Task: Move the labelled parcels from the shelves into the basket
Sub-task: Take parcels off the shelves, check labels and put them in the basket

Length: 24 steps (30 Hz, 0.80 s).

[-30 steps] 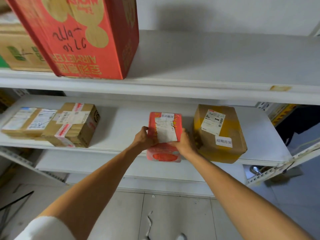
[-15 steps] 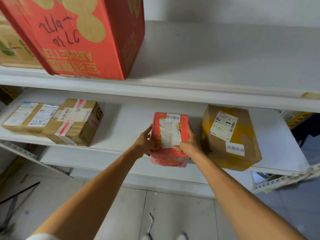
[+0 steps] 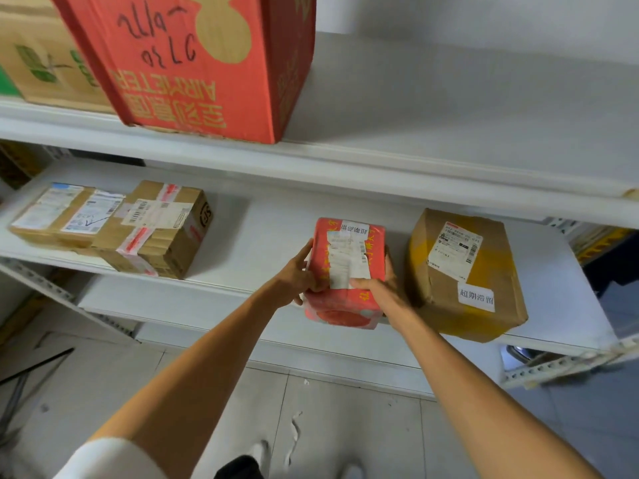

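Both arms extended. Left hand (image 3: 296, 278) and right hand (image 3: 379, 291) clasp the red parcel (image 3: 345, 271) from either side at the front edge of the middle shelf (image 3: 273, 236). Brown parcel (image 3: 463, 274) just beside it; red carton (image 3: 207, 60) on the shelf above.

"AIRMETER" upside down on red carton (image 3: 193, 63); "SF" on taped box (image 3: 162, 229).

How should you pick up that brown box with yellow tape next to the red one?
Take the brown cardboard box with yellow tape by its two side faces, one hand each, coming from the front. It lies flat with its front edge past the lip of the white middle shelf, and looks too wide for a one-hand grip.
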### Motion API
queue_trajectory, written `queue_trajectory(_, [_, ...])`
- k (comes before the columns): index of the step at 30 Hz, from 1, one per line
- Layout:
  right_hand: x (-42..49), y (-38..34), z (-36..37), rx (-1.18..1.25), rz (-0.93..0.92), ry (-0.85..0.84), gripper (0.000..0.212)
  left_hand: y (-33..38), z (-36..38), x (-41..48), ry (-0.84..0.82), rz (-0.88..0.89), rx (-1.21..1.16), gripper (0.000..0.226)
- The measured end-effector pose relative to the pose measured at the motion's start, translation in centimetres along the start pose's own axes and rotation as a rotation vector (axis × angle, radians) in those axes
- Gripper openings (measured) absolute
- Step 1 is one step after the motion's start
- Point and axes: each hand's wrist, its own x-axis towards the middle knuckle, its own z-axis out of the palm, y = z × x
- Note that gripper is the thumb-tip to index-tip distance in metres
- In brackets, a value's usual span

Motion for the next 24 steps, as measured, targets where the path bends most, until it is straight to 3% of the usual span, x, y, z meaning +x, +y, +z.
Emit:
queue_trajectory(5, [-1.0, -0.3, -0.1, 0.039, 0.03, -0.06, 0.079, 0.3, -1.9, 0.6, -0.176, -0.046, 0.029, 0.124])
queue_trajectory(9, [-2.5, -0.6, 1.5, 0.088, 0.045, 0.048, 0.083, 0.0, -3.3, 1.1, -0.264, -0.033, 0.03, 0.124])
queue_trajectory(15, [-5.4, -0.3, 4.7, 0.14, 0.079, 0.181, 0.091, -0.1, -5.6, 1.7, -0.411, 0.019, 0.097, 0.116])
queue_trajectory(21, [-7.4, 0.0, 7.3, 0.145, 0.118, 0.324, 0.092, -0.3, -6.4, 1.8, -0.455, 0.035, 0.158, 0.103])
queue_trajectory(24, [-8.1, -0.4, 7.7, 0.162, 0.134, 0.367, 0.083, -0.6, -6.4, 1.6, -0.461, 0.055, 0.122, 0.102])
